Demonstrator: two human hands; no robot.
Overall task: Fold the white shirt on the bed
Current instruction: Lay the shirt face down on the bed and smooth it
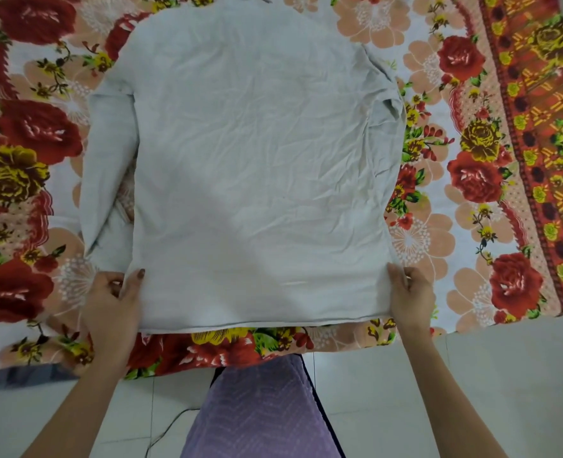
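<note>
The white shirt [257,166] lies spread flat, back side up, on the flowered bed sheet [472,104], hem toward me and collar at the far edge. One sleeve lies alongside its left side; the other is bunched at the upper right. My left hand [115,299] pinches the shirt's near left hem corner, thumb on top of the cloth. My right hand [409,292] grips the near right hem corner in the same way.
The bed's near edge runs just below the hem, with the sheet hanging over it. White floor tiles [472,375] lie below, a thin dark cable [164,431] crosses them, and my purple garment [260,411] is between my arms.
</note>
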